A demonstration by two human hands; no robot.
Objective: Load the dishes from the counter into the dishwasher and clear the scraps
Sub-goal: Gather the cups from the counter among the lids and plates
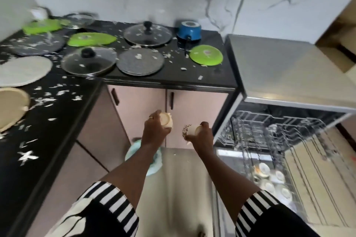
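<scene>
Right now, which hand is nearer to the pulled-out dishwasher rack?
The right hand. Holding a patterned cup, it sits just left of the dishwasher rack. The left hand, holding a cream cup, is farther left, before the cabinet doors.

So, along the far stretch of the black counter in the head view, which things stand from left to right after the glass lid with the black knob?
Glass lid → blue pot → green plate → dishwasher.
</scene>
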